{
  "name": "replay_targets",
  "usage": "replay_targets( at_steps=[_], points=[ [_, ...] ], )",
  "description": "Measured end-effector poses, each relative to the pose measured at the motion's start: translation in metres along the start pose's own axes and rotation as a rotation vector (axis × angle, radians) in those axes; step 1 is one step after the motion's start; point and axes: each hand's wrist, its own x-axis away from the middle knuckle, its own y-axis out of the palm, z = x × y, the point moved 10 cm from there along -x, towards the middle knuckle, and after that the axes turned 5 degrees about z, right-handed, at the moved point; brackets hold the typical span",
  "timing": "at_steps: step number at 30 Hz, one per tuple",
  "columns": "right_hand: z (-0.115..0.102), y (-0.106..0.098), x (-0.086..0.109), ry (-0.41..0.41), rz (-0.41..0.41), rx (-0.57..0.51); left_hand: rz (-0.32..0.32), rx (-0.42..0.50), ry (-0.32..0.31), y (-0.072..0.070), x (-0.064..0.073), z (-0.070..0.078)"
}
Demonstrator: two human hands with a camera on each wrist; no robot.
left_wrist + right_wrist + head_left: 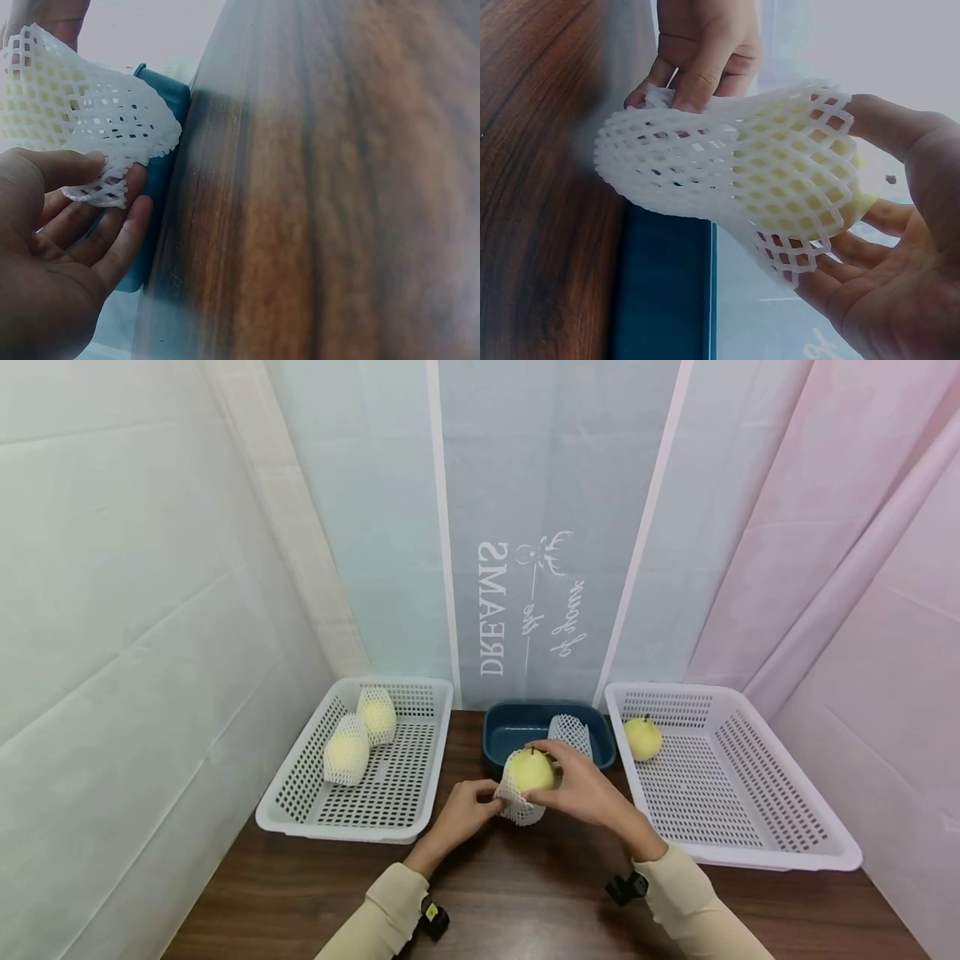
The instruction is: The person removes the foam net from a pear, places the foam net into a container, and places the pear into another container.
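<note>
We counted four pears: two left and one right of our curved right fingers, which gripped the fourth; our left fingers pinched its foam net.

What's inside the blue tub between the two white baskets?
A white foam net sits inside the blue tub, toward the right. The right hand and the pear it holds hide part of the front, so I can't see there.

Pear between right fingers: lower part veiled by foam net, one side cut off in left wrist view. Left fingers: some tips hidden behind net. Beyond right fingers: second net partly covered. Right of left fingers: desk blurred in left wrist view.
</note>
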Motion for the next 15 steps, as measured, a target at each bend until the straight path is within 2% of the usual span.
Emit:
replay_targets(
  at_steps=[15],
  points=[
    [-0.0059,-0.0098,-0.0036,-0.047,0.031,0.001,0.000,-0.008,-0.008,-0.0004,-0.0002,-0.0024]
  ],
)
